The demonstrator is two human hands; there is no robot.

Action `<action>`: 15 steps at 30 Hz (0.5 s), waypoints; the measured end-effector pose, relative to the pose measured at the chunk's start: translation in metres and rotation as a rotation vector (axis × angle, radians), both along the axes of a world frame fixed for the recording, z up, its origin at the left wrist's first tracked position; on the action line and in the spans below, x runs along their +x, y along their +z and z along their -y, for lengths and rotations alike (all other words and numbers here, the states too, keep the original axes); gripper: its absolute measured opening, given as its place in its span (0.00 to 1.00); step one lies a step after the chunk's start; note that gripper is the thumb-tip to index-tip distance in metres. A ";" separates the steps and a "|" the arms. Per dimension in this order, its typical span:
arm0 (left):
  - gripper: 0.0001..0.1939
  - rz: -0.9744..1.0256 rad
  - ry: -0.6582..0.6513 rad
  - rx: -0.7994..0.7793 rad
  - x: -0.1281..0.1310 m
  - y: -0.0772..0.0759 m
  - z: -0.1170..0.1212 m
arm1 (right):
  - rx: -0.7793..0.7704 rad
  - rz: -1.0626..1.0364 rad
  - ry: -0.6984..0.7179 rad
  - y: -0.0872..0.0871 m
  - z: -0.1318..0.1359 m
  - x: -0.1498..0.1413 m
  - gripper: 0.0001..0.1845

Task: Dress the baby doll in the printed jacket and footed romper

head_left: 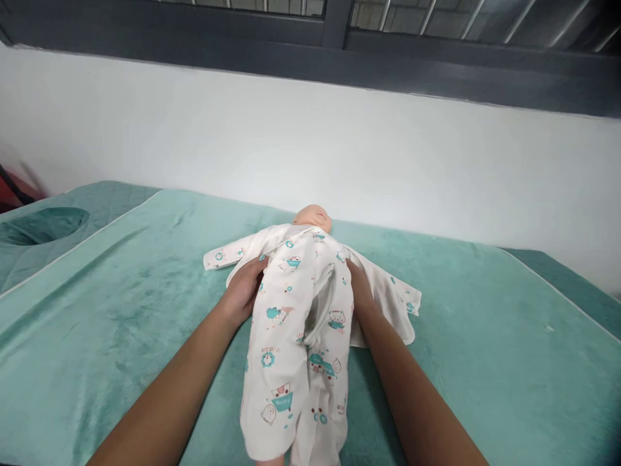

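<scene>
A baby doll point(314, 215) lies on its back, its head toward the wall. It wears a white printed baby shirt point(388, 294) with the sleeves spread out to both sides. Over its legs and front are matching baby trousers point(286, 323), pulled high on the torso, with an open slit at the crotch. My left hand point(246, 288) is closed on the left edge of the trousers near the waist. On the opposite edge my right hand point(359, 285) grips the trousers too, its fingertips hidden by cloth. A bit of the doll's foot or leg shows at the bottom.
A green plush cover point(475, 362) is spread beneath the doll, with some wrinkles at left. A round hollow point(46, 225) is at the far left of the padded surface. Behind stands a white wall point(272, 142) below a dark window frame point(334, 26).
</scene>
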State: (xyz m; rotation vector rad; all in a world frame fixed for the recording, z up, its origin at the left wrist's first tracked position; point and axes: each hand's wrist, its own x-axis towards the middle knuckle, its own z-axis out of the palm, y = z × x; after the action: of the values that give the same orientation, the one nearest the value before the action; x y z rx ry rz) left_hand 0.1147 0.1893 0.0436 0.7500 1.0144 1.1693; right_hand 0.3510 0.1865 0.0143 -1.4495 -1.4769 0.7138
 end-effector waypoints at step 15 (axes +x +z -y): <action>0.12 -0.979 0.060 0.917 -0.012 -0.015 -0.043 | 0.256 0.101 -0.005 0.034 -0.024 -0.008 0.12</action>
State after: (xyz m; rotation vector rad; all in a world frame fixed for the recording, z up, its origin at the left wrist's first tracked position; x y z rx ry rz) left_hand 0.1023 0.2320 0.0289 2.1705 1.2506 1.3233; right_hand 0.3431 0.2107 0.0483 -1.3073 -1.5782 0.4344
